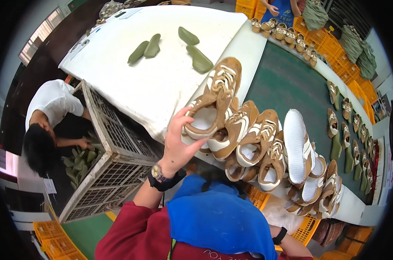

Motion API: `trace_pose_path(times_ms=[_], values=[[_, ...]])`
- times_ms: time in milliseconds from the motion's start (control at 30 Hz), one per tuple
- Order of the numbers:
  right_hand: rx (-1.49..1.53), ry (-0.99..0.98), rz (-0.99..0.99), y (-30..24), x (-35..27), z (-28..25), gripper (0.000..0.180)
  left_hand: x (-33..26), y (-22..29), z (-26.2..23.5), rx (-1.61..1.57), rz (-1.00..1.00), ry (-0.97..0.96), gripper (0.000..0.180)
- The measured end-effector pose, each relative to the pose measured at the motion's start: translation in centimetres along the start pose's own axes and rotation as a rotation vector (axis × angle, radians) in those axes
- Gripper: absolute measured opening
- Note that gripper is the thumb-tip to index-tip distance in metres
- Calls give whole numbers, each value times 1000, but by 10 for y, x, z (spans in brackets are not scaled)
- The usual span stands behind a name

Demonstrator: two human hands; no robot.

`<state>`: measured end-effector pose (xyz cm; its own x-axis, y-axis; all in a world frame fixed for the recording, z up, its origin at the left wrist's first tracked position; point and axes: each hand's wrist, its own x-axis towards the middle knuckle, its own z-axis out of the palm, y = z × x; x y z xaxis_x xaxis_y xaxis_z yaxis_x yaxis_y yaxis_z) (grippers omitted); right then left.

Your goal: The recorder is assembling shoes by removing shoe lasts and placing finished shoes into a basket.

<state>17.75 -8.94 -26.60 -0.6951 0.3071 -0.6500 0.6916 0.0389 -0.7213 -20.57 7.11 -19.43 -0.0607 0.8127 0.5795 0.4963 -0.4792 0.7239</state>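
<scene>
Near the centre of the frame, the left hand (175, 145) pinches a brown shoe (228, 76) at the heel between thumb and fingers. The right hand is hidden behind the blue apron (218, 221), so its grip cannot be told.

The work looks partway along. The held shoe appears hollow, and four green foot forms (199, 60) lie loose on the white table (105, 65) at the upper centre. More fill the metal cage (111, 151) at left, where another person (53, 108) reaches in.

What seems left is setting the held shoe down and dealing with the shoe row (257, 141) and heap (320, 190) at right of centre, plus the pairs with forms beside them along the green belt (287, 82) at far right.
</scene>
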Motion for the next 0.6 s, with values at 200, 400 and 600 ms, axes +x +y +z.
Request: trace_pose_path(times_ms=[200, 400, 600], values=[[-232, 159, 56, -90, 7, -43, 25, 22, -15, -9, -390, -153, -171, 61], [-99, 1408, -261, -235, 45, -123, 39, 38, -31, -13, -563, -43, -279, 64], [-334, 1678, -175, -255, 122, -156, 52, 44, -21, -15, -394, 383, -546, 56]])
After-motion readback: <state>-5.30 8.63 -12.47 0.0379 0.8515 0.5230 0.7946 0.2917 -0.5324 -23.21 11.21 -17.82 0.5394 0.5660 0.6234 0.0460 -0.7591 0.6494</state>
